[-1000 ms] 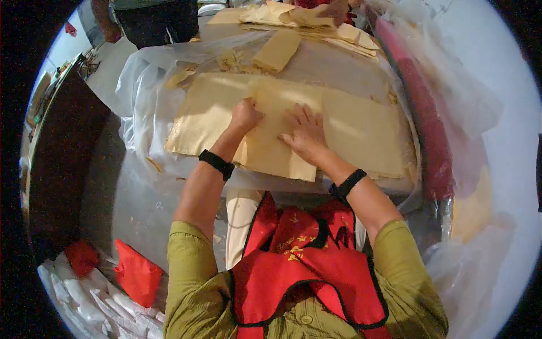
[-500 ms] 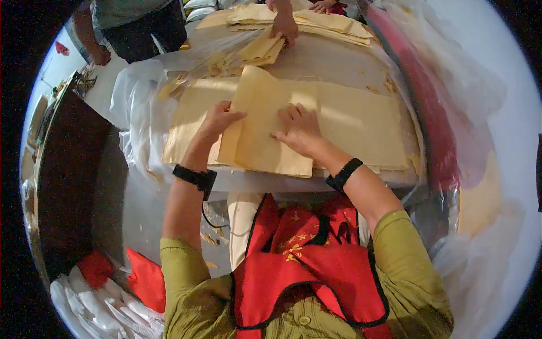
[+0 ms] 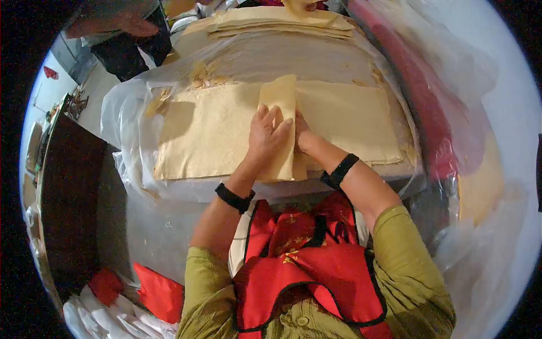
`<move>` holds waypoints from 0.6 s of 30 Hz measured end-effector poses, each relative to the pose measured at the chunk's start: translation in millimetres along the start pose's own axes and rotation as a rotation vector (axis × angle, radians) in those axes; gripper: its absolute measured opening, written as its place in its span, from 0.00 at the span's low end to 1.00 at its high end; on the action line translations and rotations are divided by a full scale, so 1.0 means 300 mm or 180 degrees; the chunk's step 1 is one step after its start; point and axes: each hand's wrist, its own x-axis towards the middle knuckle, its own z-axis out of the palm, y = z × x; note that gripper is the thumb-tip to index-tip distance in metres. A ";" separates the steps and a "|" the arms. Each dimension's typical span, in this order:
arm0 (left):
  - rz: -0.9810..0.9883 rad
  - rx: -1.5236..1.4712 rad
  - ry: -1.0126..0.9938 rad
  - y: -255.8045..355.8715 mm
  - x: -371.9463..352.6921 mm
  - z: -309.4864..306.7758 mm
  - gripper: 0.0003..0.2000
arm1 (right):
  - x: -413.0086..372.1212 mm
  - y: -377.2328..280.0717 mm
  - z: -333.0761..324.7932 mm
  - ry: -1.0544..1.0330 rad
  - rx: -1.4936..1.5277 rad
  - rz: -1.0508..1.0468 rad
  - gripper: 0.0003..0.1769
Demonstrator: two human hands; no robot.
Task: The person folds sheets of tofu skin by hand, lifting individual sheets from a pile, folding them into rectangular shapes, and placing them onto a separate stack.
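Note:
A folded pale-yellow sheet (image 3: 280, 93), thin and flexible, stands partly raised over a stack of similar flat sheets (image 3: 203, 130). My left hand (image 3: 269, 134) grips the fold from its left side, the thumb at its right edge and the fingers against its face. Close by on the right, my right hand (image 3: 305, 134) touches the other side of the fold; its fingers are hidden behind the sheet. Both wrists wear black bands.
Clear plastic film (image 3: 127, 121) covers the table and hangs over its left edge. More yellow sheets (image 3: 276, 20) lie stacked at the far side, near another person's hand. Scraps (image 3: 203, 73) lie between. A second person (image 3: 130, 42) stands at the far left.
My left hand has moved right, closing in on my right hand. The sheet, earlier spread wide under my hands, is now folded narrower. The co-worker's hand and folded sheet have left the table's middle.

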 end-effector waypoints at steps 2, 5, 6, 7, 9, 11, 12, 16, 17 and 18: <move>-0.0016 0.0335 -0.0005 0.019 0.002 0.012 0.25 | -0.064 -0.105 0.021 0.0110 -0.0060 0.0019 0.19; -0.0074 0.0937 0.0114 -0.017 -0.002 0.058 0.25 | -0.144 -0.182 0.065 0.0474 -0.0355 -0.0077 0.21; -0.0128 0.1087 0.0160 -0.009 -0.016 0.071 0.25 | -0.149 -0.183 0.067 0.0536 -0.0375 -0.0112 0.22; -0.0181 0.1237 0.0208 -0.007 -0.023 0.079 0.25 | -0.154 -0.184 0.068 0.0598 -0.0397 -0.0145 0.22; -0.0240 0.1125 0.0242 -0.022 -0.023 0.089 0.25 | -0.171 -0.191 0.055 0.0549 -0.0969 -0.0389 0.24; -0.0270 0.1249 0.0232 -0.027 -0.023 0.095 0.25 | -0.189 -0.238 0.023 0.0090 -0.2006 -0.0412 0.23; -0.0279 0.1431 0.0218 -0.018 -0.022 0.095 0.25 | -0.192 -0.262 0.007 -0.0168 -0.2533 -0.0427 0.23; -0.0231 0.1825 0.0156 -0.021 -0.035 0.103 0.24 | -0.163 -0.229 -0.090 0.0983 -0.3668 -0.1442 0.20; -0.0206 0.1804 0.0165 -0.024 -0.036 0.111 0.23 | -0.163 -0.220 -0.088 0.0807 -0.4071 -0.1611 0.21; -0.0179 0.1788 0.0181 -0.028 -0.033 0.115 0.23 | -0.159 -0.216 -0.070 0.0619 -0.4468 -0.1787 0.22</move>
